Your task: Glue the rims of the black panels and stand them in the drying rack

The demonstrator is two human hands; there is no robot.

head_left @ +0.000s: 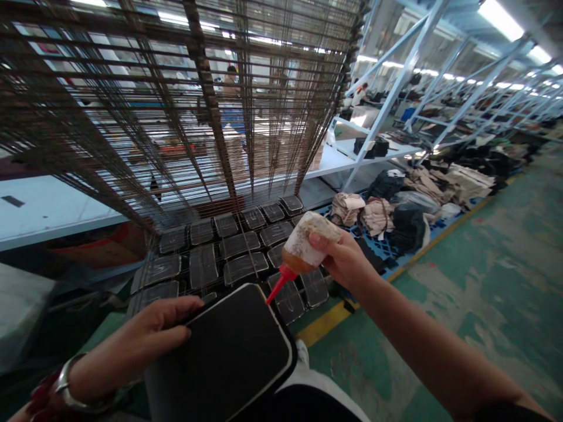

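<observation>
Right fingers are gripping a bottle, tipped to meet a panel that left fingers are clasping, apparently for steadiness.

No readable lettering anywhere (not even on the stained squeeze bottle)

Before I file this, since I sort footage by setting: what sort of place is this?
Probably a factory workshop: many similar black panels lie side by side, beige bundles are piled nearby, and pale-blue metal frames run far into the background.
</observation>
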